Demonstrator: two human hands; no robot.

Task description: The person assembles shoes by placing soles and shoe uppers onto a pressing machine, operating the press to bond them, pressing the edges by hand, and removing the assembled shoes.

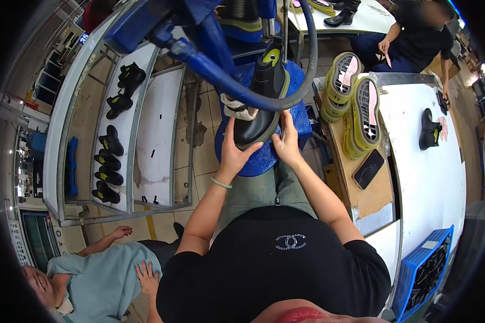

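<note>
And there, at the blue machine, beneath its dark hose, held the black shoe over the base between both hands, toe toward the lap! With the left hand, curled round one side of the toe, thumb wide of the fingers and laid across the front; with the right hand, braced the opposite side, thumb and fingers partly open along the sole edge. Could not tell the force of either grip! Had a cream padded piece right by the left fingers. Spotted left of the blue machine: black shoes lined up on a rack. Saw to its right two yellow shoe forms, soles up, near a phone on cardboard; farther right of the machine, a white table and, off its near right, a blue basket.
</note>
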